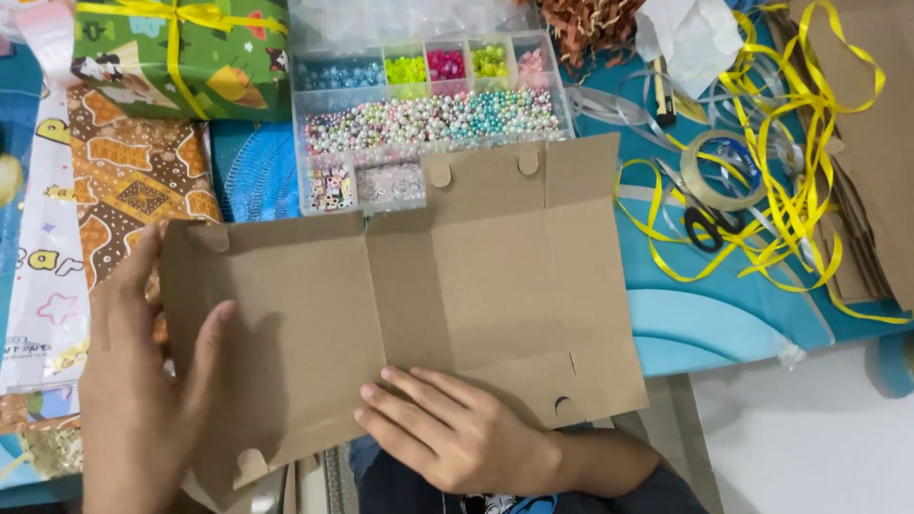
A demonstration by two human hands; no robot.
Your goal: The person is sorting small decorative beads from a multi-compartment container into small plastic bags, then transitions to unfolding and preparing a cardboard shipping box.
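Two hands are down on one flat sheet of cardboard (428, 305), an unfolded box blank with creases and little round tabs along its edges. The left hand (143, 390) lies open on the cardboard's left end, fingers spread, thumb over the face and the other fingers curling around the left edge, so it presses more than it grips. The right hand (447, 428) rests palm down on the cardboard's near edge, fingers together and pointing left, flat on the surface and closed on nothing.

Just beyond the cardboard's far edge sits a clear bead box (428, 114), its near corner tucked under the sheet; pastel pearls fill the long middle compartment, green and pink beads the small ones. Left of the bead box, beyond the cardboard's far-left corner, stands a green wrapped gift (181, 57) tied with yellow ribbon. Patterned wrapping paper (124, 181) lies at the cardboard's left, partly under it. To the cardboard's right, loose yellow ribbon (781, 181) tangles over a tape roll (719, 171) and black-handled scissors (705, 224). Far right of the cardboard, brown paper bags (871, 143) are stacked.
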